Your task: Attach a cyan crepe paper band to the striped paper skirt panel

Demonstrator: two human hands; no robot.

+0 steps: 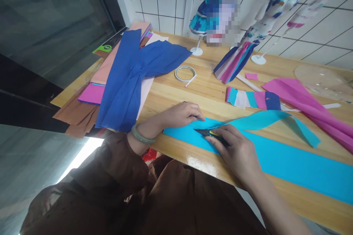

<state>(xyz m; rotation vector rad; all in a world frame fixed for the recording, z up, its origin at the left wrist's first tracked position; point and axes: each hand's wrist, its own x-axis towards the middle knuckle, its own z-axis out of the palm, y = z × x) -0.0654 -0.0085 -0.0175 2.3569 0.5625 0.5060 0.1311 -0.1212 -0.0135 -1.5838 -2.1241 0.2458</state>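
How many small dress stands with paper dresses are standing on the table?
3, all along the back edge by the tiled wall: the blue ruffled dress on the left, the striped dress in the middle, the slim floral one on the right. More may be hidden beyond the frame.

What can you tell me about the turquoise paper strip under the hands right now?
The turquoise paper strip looks like thin, matte crepe paper. It lies flat along the near edge of the wooden table, running off to the right. A narrower band branches from it and curves up to the right. The left hand presses its left end down; the right hand rests on it, holding a small dark tool with a yellow part, seemingly at a cut.
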